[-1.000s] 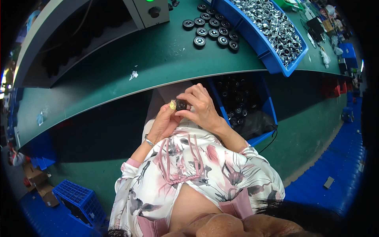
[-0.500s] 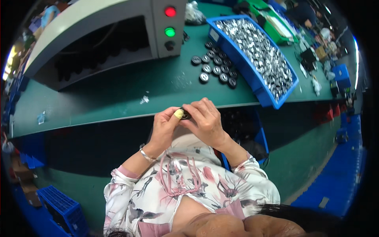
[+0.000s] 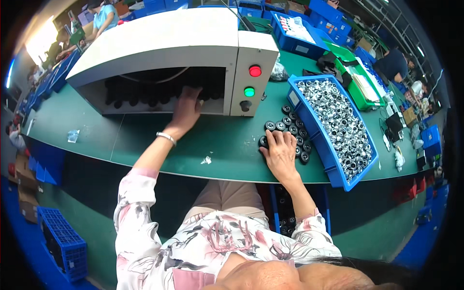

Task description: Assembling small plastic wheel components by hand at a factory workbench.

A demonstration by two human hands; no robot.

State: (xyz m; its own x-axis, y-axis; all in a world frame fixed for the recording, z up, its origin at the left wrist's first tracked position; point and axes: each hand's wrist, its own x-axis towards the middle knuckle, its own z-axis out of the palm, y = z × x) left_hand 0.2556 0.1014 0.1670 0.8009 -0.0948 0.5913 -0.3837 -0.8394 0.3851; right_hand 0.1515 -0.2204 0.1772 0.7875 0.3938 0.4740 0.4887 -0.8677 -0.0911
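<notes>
My left hand (image 3: 187, 109) reaches into the dark opening of a white, curved-top machine (image 3: 159, 43). Its fingers are blurred and partly lost in the shadow by a row of dark round parts (image 3: 152, 102), so I cannot tell whether they hold one. On the green table, my right hand (image 3: 281, 157) lies with fingers apart over the near left side of a group of small black wheels (image 3: 293, 129). One black wheel (image 3: 263, 141) sits against its thumb and forefinger; whatever is beneath the palm is hidden.
Right of the wheels stands a blue bin (image 3: 333, 169) full of shiny metal-and-black parts. The machine's front carries red and green lights (image 3: 254, 71) and a dark knob. Below the table edge is another blue bin (image 3: 328, 212) with black parts. A co-worker (image 3: 104, 21) is at the far left.
Both hands were together at the table edge around a small dark round part. They have separated: the left went forward into the machine, the right onto the wheels. The view has shifted too.
</notes>
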